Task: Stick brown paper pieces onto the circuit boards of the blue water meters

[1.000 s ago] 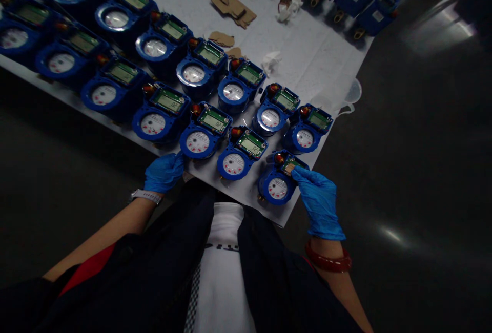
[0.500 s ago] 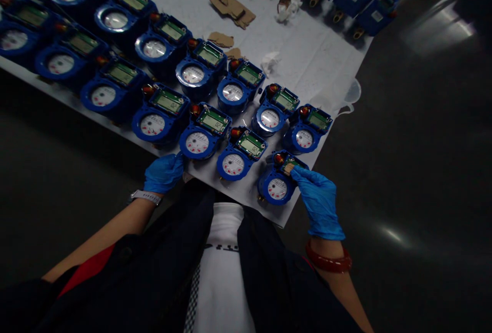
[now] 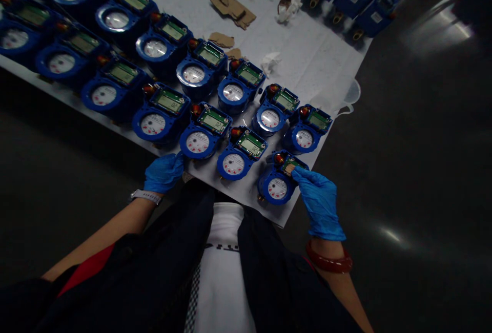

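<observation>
Right now my R hand [image 3: 319,202] pinches a small tan pad [image 3: 289,168] between thumb & fingers, holding it at the LCD end of the nearest blue water meter [image 3: 277,179], prob. to line it up there. L hand [image 3: 164,172] half-curled, can't tell if it's gripping anything, likely bracing at the edge of the white sheet [image 3: 315,61] by the next meter [image 3: 197,142]. Rest sit in rows, dials up, prob. for easy reach.
</observation>
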`<state>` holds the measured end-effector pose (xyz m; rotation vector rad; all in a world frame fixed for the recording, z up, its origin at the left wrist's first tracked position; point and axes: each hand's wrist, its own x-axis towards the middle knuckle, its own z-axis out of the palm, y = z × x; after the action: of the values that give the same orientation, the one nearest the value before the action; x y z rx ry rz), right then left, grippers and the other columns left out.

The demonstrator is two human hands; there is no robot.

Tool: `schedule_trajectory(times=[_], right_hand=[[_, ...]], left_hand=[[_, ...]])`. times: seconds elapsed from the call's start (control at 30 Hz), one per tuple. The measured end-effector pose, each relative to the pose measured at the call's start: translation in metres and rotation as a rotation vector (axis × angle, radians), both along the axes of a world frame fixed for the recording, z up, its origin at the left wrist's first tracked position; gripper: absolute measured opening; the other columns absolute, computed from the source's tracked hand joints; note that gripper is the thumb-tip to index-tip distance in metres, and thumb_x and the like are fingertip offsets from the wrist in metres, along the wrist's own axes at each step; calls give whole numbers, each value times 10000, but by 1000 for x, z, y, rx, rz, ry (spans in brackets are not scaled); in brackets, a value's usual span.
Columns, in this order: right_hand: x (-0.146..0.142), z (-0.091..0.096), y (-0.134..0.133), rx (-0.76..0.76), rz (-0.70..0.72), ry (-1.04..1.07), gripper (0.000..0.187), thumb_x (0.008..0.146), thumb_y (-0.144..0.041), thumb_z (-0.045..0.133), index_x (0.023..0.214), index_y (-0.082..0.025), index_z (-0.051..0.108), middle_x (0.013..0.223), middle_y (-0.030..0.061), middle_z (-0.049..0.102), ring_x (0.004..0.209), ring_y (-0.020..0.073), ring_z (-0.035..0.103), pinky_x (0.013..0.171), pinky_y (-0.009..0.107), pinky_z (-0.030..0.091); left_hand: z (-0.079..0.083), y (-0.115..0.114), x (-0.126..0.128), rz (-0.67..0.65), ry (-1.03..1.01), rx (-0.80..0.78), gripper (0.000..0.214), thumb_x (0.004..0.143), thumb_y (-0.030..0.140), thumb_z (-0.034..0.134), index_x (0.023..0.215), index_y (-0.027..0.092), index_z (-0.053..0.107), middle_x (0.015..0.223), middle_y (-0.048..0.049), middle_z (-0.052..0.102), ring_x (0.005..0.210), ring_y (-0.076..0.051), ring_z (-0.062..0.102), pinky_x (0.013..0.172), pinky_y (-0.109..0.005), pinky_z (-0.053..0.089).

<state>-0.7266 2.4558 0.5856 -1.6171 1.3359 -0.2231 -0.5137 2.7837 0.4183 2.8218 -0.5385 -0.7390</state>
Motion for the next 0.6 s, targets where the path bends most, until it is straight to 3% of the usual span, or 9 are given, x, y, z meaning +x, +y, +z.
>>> schedule_trajectory(times=[0.3,0.43,0.53,0.6], right_hand=[[10,4,5,57,-15,-74,521,563,-533,920,908,-162,795,966,94,723,942,240,681,953,467,589],[11,13,5,55,-27,-118,471,584,-508,910,884,-164,793,900,75,713,777,172,636,726,334,588],[6,20,0,112,-27,-151,376,670,-455,861,912,-176,793,792,46,668,560,80,467,467,222,382],[2,24,-3,149,-9,-175,350,717,-440,817,954,-184,785,747,27,623,506,53,365,423,216,278]], left_hand=[[-4,1,-3,3,-51,-23,574,1006,520,258,790,169,657,873,-120,699,738,-204,562,655,-320,290],[-5,2,-2,-5,-28,-19,562,1013,523,292,811,168,678,879,-121,713,726,-198,558,641,-316,284],[-4,1,-1,-7,-31,-18,559,1015,512,291,814,167,682,889,-124,722,734,-203,565,640,-318,292],[-3,1,-1,-10,-31,-18,559,1015,506,285,821,163,682,903,-132,724,741,-209,574,643,-323,296]])
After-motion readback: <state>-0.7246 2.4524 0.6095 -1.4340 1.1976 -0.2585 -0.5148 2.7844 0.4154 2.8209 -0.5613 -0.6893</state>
